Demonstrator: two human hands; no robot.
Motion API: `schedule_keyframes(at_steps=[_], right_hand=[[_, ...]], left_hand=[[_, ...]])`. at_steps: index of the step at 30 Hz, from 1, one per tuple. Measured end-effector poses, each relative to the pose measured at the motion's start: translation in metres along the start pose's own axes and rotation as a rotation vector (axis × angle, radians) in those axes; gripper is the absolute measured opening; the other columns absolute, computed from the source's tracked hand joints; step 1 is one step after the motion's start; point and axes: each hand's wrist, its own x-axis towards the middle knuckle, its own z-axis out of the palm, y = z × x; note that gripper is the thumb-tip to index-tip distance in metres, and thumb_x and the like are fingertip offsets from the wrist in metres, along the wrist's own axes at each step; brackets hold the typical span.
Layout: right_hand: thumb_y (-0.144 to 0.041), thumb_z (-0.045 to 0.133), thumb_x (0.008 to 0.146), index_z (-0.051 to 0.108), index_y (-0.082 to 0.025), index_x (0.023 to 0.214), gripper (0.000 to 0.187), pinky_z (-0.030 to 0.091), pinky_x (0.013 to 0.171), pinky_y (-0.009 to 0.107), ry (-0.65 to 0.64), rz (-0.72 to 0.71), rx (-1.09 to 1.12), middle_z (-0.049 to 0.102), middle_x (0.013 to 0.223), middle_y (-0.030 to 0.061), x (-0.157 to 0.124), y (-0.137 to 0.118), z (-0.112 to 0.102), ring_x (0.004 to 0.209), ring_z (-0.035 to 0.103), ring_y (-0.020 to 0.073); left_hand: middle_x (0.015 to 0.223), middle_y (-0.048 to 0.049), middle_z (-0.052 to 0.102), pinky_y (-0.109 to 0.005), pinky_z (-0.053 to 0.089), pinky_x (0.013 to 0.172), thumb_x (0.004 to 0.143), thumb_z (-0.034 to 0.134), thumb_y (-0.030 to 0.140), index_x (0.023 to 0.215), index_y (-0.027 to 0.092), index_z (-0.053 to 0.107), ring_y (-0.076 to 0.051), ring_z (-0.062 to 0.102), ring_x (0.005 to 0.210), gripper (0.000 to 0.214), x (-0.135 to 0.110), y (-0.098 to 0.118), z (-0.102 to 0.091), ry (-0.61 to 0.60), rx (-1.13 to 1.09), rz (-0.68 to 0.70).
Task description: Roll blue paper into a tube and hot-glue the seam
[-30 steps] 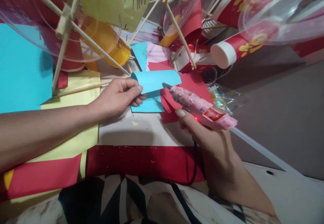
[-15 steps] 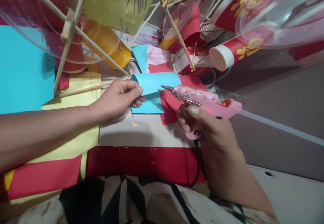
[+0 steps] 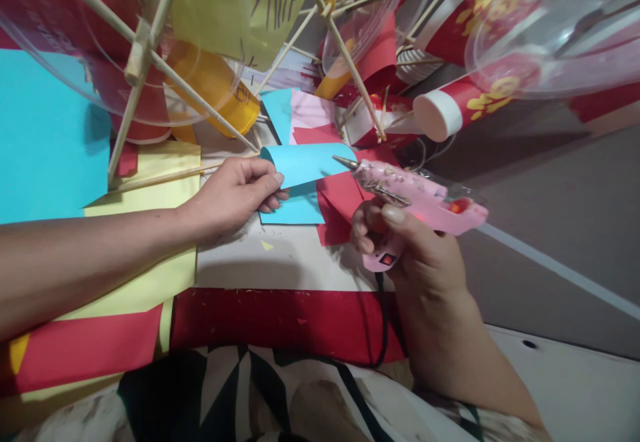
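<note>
My left hand (image 3: 235, 192) pinches a curled strip of blue paper (image 3: 305, 165) at its left edge, thumb on top, holding the bend over a flat blue piece below. A pink glue gun (image 3: 415, 195) is gripped in my right hand (image 3: 400, 242), index finger along the trigger. Its metal nozzle touches the right end of the blue strip. A black cord hangs from the gun's handle toward my lap.
A frame of bamboo sticks (image 3: 150, 62) with yellow paper and clear plastic cups hangs close overhead. An orange paper tube (image 3: 215, 89), red-and-white paper cups (image 3: 450, 105) and sheets of red, yellow and blue paper (image 3: 45, 142) cover the table.
My right hand has turned the glue gun level and lifted its nozzle up and to the right, to the strip's right end. The left hand has kept its pinch.
</note>
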Motion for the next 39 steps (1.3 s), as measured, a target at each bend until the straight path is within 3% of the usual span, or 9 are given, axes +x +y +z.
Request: schedule_keyframes(at_steps=[6, 11, 17, 24, 27, 30, 34, 39], right_hand=[[-0.026, 0.08, 0.072, 0.068, -0.021, 0.067, 0.014, 0.042, 0.043, 0.021, 0.285, -0.187, 0.062, 0.064, 0.061, -0.002, 0.005, 0.004, 0.004, 0.047, 0.055, 0.0092], [-0.028, 0.081, 0.071, 0.07, -0.017, 0.068, 0.016, 0.042, 0.042, 0.02, 0.45, -0.179, -0.003, 0.065, 0.061, -0.001, 0.007, 0.009, 0.009, 0.051, 0.058, 0.0093], [-0.033, 0.083, 0.072, 0.066, -0.018, 0.068, 0.022, 0.041, 0.041, 0.02, 0.388, -0.12, -0.068, 0.063, 0.057, -0.0034, 0.008, 0.012, 0.008, 0.048, 0.056, 0.0082], [-0.025, 0.09, 0.057, 0.065, -0.021, 0.072, 0.029, 0.049, 0.04, 0.02, 0.334, -0.068, 0.035, 0.06, 0.058, -0.0076, 0.012, 0.013, 0.004, 0.043, 0.058, 0.0086], [-0.025, 0.09, 0.055, 0.065, -0.019, 0.069, 0.029, 0.05, 0.039, 0.02, 0.34, -0.097, 0.066, 0.06, 0.057, -0.0072, 0.012, 0.01, 0.002, 0.042, 0.058, 0.0085], [-0.025, 0.09, 0.055, 0.066, -0.019, 0.068, 0.028, 0.051, 0.04, 0.019, 0.345, -0.099, 0.096, 0.061, 0.058, -0.0065, 0.012, 0.008, 0.0, 0.044, 0.06, 0.0088], [-0.023, 0.092, 0.052, 0.066, -0.019, 0.067, 0.03, 0.053, 0.041, 0.019, 0.36, -0.1, 0.142, 0.061, 0.06, -0.0071, 0.013, 0.007, 0.001, 0.044, 0.059, 0.0076], [-0.019, 0.091, 0.052, 0.066, -0.018, 0.066, 0.029, 0.047, 0.037, 0.016, 0.326, -0.109, 0.192, 0.059, 0.058, -0.0077, 0.015, 0.006, 0.003, 0.041, 0.053, 0.0044]], left_hand=[[0.066, -0.0008, 0.069, -0.019, 0.05, 0.061, 0.086, 0.059, 0.012, 0.064, 0.014, 0.061, -0.007, 0.062, 0.059, 0.022, -0.002, 0.002, 0.0, -0.029, -0.046, 0.016], [0.064, 0.0001, 0.07, -0.017, 0.049, 0.06, 0.083, 0.058, 0.01, 0.063, 0.013, 0.061, -0.006, 0.062, 0.057, 0.021, -0.003, 0.005, 0.001, -0.056, -0.048, 0.007], [0.058, 0.0012, 0.066, -0.017, 0.047, 0.059, 0.081, 0.055, 0.005, 0.057, 0.014, 0.056, -0.007, 0.061, 0.058, 0.026, -0.007, 0.01, 0.003, -0.119, 0.01, 0.013], [0.065, 0.0, 0.064, -0.021, 0.043, 0.056, 0.084, 0.056, 0.019, 0.067, 0.014, 0.06, -0.009, 0.056, 0.058, 0.018, -0.011, 0.007, -0.002, -0.211, 0.186, 0.19], [0.077, -0.0008, 0.067, -0.023, 0.046, 0.063, 0.08, 0.053, 0.014, 0.082, 0.015, 0.065, -0.012, 0.06, 0.068, 0.012, -0.01, 0.014, -0.009, -0.252, 0.388, 0.315], [0.091, -0.0025, 0.069, -0.028, 0.048, 0.074, 0.072, 0.051, 0.005, 0.097, 0.017, 0.066, -0.017, 0.064, 0.085, 0.032, -0.006, 0.02, -0.018, -0.267, 0.801, 0.481], [0.11, -0.0089, 0.068, -0.033, 0.047, 0.082, 0.085, 0.05, 0.009, 0.103, 0.019, 0.067, -0.024, 0.06, 0.104, 0.027, -0.001, 0.015, -0.025, -0.294, 1.338, 0.716], [0.109, -0.0095, 0.066, -0.033, 0.045, 0.076, 0.093, 0.047, 0.01, 0.107, 0.02, 0.067, -0.022, 0.059, 0.097, 0.026, 0.003, 0.004, -0.029, -0.331, 1.612, 0.817]])
